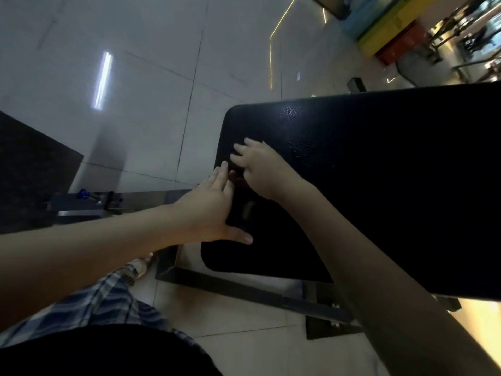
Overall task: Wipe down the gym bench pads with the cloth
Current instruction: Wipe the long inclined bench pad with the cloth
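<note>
Two hands on black bench pad [379, 185] — left hand [214, 210] flat, thumb splayed, right hand [260, 172] fingers spread, neither grip closed.

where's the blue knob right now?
Head view, left of centre: the small blue knob sits on a grey metal frame, well to the left of the left hand and the black padded bench.

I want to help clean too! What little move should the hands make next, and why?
Probably slide both hands rightward along the bench pad. The left hand and right hand press flat near its rounded end, and most of the pad stretches away that side. A dark patch between them may be the cloth; too dim to tell.
</note>
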Demonstrator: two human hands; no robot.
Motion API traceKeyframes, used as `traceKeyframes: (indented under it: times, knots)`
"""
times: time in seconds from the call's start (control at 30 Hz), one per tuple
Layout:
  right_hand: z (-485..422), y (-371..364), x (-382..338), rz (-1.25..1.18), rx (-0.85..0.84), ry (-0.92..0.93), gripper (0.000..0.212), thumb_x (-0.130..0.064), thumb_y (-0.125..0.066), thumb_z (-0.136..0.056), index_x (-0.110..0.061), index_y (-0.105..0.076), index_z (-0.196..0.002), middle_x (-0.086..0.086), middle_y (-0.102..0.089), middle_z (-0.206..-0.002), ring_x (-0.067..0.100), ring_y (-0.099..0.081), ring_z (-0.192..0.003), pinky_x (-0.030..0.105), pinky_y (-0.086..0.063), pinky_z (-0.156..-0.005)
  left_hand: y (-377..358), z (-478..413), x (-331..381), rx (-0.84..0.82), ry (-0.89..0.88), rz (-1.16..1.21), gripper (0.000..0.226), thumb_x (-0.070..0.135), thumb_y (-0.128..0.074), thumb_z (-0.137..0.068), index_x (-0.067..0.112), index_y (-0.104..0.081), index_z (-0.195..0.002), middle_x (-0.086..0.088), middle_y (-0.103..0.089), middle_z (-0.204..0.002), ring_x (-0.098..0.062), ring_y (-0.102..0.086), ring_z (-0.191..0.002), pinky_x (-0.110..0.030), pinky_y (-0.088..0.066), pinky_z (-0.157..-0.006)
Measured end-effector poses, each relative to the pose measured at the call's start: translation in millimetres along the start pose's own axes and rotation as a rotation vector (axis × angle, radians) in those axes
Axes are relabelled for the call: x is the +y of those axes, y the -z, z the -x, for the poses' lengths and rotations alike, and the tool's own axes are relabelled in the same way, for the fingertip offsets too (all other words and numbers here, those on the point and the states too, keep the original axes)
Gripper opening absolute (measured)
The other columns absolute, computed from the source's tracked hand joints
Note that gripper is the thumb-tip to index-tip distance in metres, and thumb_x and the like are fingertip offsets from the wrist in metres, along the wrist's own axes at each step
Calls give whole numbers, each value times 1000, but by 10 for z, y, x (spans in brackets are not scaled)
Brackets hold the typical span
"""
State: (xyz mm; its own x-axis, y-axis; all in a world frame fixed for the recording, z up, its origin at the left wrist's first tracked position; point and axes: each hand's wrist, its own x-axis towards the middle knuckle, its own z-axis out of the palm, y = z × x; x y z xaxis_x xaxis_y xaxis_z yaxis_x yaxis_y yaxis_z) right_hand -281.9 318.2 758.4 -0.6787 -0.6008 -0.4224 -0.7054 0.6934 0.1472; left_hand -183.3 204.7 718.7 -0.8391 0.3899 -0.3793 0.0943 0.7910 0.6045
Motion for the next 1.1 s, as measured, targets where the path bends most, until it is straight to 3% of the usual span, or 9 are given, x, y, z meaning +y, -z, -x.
traceKeyframes:
  times: [0.17,0.37,0.47,0.63,0.73,0.8,0.97,1.03,1.1]
  knots:
    - [284,-30,-7,-123,64,-17,51,-4,-38,-97,-17,-43,-146,2,-27,-159,19,-13,-149,31,-4,-119,-26,-46,-18,-4,4,13,137,77,-60,-72,2,24,-150,-19,33,-156,-28,20,-149,-36,0,-124]
    - [-686,-65,111,31,106,-76,49,-7,-40,-94,-14,-47,-142,7,-30,-157,26,-20,-146,37,-12,-118,-51,-53,-76,35,-26,45,137,78,-62,-71,2,18,-153,-18,30,-158,-29,20,-149,-34,4,-122]
    - [-1122,-67,125,36,144,-107,41,-5,-42,-92,-13,-61,-127,10,-45,-147,30,-33,-137,35,-21,-113,-39,-66,-98,34,-35,66,139,75,-66,-72,4,23,-151,-17,28,-159,-27,21,-149,-33,8,-120]
    - [-1355,18,53,37,120,-160,35,0,-44,-89,-8,-64,-116,10,-54,-128,29,-40,-126,35,-31,-103,10,-60,-131,7,-47,18,140,70,-72,-70,6,22,-151,-16,30,-158,-26,20,-149,-34,6,-123]
    - [-1135,37,35,15,117,-128,34,-1,-45,-87,-6,-63,-115,12,-55,-124,31,-43,-119,36,-33,-98,20,-55,-169,5,-64,-27,139,72,-71,-69,4,16,-154,-16,18,-163,-26,14,-151,-36,3,-124]
    - [-841,43,4,4,72,-128,41,-4,-43,-91,-8,-58,-129,11,-49,-139,30,-36,-131,37,-28,-108,23,-55,-207,14,-82,-70,138,75,-68,-69,3,12,-155,-15,11,-164,-26,11,-151,-35,5,-122]
    - [182,-32,-173,-117,110,-225,53,-4,-43,-94,-12,-40,-147,6,-28,-159,24,-14,-148,40,-7,-120,65,-63,-306,8,-143,-185,135,78,-62,-72,6,18,-154,-14,25,-160,-22,20,-149,-33,12,-118]
    - [592,-143,-304,-192,185,-265,53,4,-51,-89,-7,-49,-141,9,-36,-154,27,-22,-147,40,-7,-119,143,-143,-340,8,-144,-229,137,78,-63,-70,6,20,-153,-13,28,-159,-22,20,-149,-35,12,-119]
    - [945,-257,-437,-221,283,-299,56,12,-66,-72,-2,-62,-126,15,-53,-140,35,-42,-137,48,-19,-113,289,-304,-388,23,-153,-271,140,78,-66,-67,10,19,-154,-12,26,-160,-22,16,-150,-39,9,-120]
